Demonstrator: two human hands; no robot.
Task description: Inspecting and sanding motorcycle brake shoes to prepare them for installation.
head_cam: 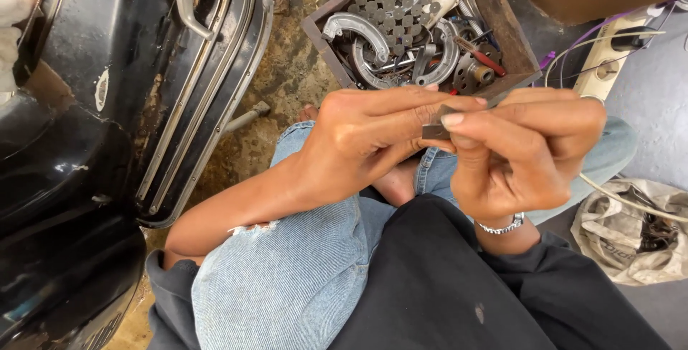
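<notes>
Grey metal shows between your fingers: a small flat metal piece [433,131] pinched from both sides. Your left hand [365,138] closes its fingertips on one end, your right hand [523,153] on the other, above your knees in blue jeans [294,271]. Behind them sits a wooden box [502,13] of parts, beside a black scooter [86,128].

The single view came from a camera on the person's head, looking steeply down and close over the raised hands and bent knees. It faced forward toward a wooden box [512,38] on the ground, with perhaps a scooter body [107,106] along the left edge.
</notes>
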